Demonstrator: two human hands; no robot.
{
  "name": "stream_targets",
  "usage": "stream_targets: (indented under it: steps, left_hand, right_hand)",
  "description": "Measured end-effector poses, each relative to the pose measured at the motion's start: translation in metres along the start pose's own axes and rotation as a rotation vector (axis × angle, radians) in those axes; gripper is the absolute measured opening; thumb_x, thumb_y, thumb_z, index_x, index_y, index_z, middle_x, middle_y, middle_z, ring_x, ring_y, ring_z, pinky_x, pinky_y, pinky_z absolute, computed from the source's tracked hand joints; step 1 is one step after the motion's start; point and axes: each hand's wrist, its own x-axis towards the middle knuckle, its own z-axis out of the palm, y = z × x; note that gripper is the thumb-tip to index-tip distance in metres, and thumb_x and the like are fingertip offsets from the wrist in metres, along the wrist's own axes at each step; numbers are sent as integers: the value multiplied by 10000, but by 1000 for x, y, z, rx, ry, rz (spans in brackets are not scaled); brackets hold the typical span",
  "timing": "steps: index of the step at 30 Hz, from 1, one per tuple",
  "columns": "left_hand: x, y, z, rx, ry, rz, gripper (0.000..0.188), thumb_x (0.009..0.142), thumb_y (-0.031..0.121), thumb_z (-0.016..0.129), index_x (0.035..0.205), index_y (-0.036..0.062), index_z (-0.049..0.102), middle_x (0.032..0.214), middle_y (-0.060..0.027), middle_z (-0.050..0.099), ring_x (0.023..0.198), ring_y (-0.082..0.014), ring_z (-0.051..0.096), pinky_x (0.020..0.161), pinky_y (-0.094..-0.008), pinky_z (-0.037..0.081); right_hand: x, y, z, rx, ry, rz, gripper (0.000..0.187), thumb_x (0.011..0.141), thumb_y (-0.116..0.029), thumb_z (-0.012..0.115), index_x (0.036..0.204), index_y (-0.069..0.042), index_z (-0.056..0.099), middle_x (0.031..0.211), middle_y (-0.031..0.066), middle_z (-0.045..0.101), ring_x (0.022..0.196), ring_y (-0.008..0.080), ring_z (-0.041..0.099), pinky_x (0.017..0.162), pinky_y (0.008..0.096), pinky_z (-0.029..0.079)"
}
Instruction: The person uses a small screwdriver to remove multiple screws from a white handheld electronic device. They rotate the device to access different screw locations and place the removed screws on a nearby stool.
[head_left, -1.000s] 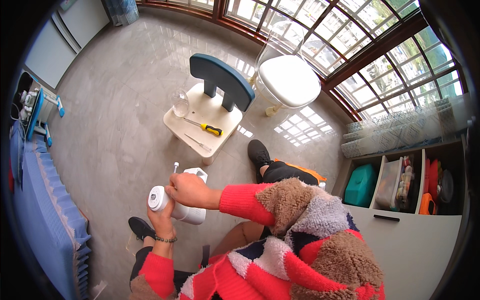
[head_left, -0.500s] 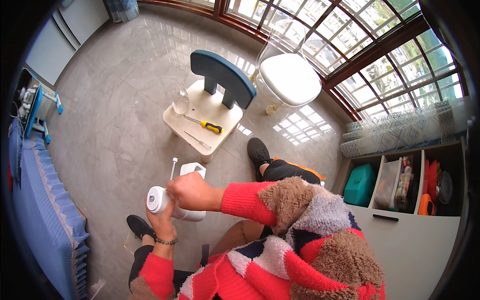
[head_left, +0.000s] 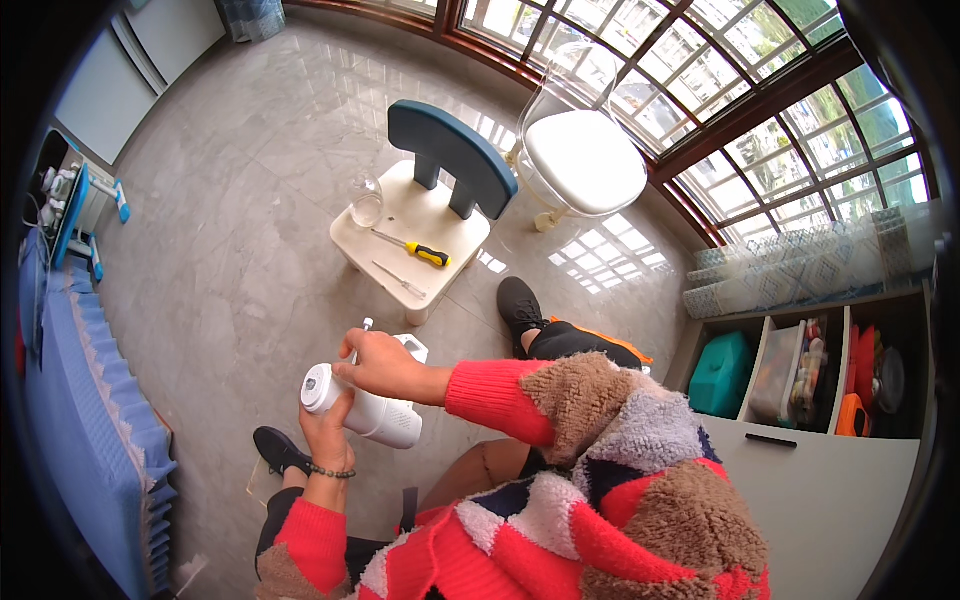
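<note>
A white cylindrical appliance [head_left: 385,421] with a loop handle [head_left: 412,346] lies tilted across my lap, its round end toward the left. My left hand [head_left: 325,428] is wrapped round the body near that end. Just above it, my right hand [head_left: 385,365] is closed, with its fingertips round a thin white rod [head_left: 366,326] that has a small knob at its tip. Whether the rod is joined to the appliance is hidden by my fingers. On the small chair in front lie a yellow-and-black screwdriver [head_left: 427,255] and a thin, light-coloured tool [head_left: 404,281]. A clear container [head_left: 367,207] stands behind them.
The low chair [head_left: 355,240] has a dark blue backrest. Beyond it stands a clear chair with a white seat [head_left: 585,160] by the window. To my right is a cabinet [head_left: 815,490] with filled compartments; to my left, a blue-covered piece of furniture [head_left: 85,430].
My right hand has turned and loosened from a fist to a pinch, and less of the rod shows above it. More of the appliance's body shows below the hand.
</note>
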Motion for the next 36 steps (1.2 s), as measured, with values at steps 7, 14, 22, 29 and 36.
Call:
stream_targets:
  steps: [7,14,22,29,36]
  left_hand:
    - [3,6,-4,-51,55,-64,473,746,-12,718,1179,32,532,1099,-65,606,1006,-183,590,881,-316,461]
    - [0,12,0,-84,30,-135,460,756,9,725,1182,29,550,1110,-59,610,1017,-183,591,892,-311,453]
    - [-4,9,-5,-131,-14,-178,454,760,10,723,1180,34,554,1120,-48,604,1029,-172,581,893,-318,451]
    - [-6,5,-7,88,-1,75,491,745,-11,714,1184,55,504,1079,-33,575,1019,-152,560,889,-308,441]
    - [1,1,-3,305,82,285,458,732,7,729,1134,46,514,1051,-31,579,977,-140,565,863,-293,451]
  right_hand:
    - [-11,-3,-10,-417,5,-429,156,775,-107,605,885,-7,557,739,167,627,678,348,641,577,439,492]
    - [-12,-9,-17,-737,33,-704,97,710,-108,599,732,-21,562,631,127,598,609,291,634,487,392,486]
    - [-11,-6,-16,-653,-17,-773,116,680,-126,612,672,-18,571,599,138,592,608,309,625,494,414,481]
    - [-8,-4,-7,50,-36,-60,184,758,-157,622,671,5,618,594,188,589,586,340,601,530,437,462]
    - [-10,4,3,-66,49,-132,270,857,-212,572,721,17,616,625,222,588,554,304,608,493,428,455]
